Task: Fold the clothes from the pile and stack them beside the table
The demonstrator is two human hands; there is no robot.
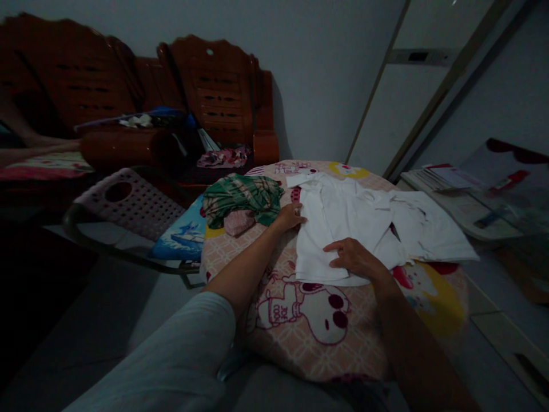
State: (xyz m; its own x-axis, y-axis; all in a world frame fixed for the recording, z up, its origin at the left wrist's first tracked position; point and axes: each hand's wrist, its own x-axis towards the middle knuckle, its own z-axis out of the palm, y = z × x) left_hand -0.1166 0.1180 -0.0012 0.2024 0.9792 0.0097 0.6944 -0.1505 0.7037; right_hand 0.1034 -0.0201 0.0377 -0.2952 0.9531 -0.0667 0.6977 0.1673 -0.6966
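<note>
A white garment point(338, 212) lies spread over the round table, whose cover point(278, 343) has cartoon figures on pink. More white cloth point(429, 229) lies rumpled against its right side. My left hand point(291, 217) is at the garment's left edge, fingers bent; whether they pinch the fabric is too dark to tell. My right hand point(350, 256) rests on the garment's lower part, with its index finger stretched out and apart from the thumb. Left of my left hand sits a crumpled green plaid cloth point(244, 197), with a small pink cloth point(239, 222) beside it.
A pink woven chair point(132, 200) with a blue cushion point(182, 232) stands left of the table. Wooden seats point(214, 91) line the wall behind. Another person's arm point(38, 143) shows at far left. A side table point(472, 212) with papers stands at right.
</note>
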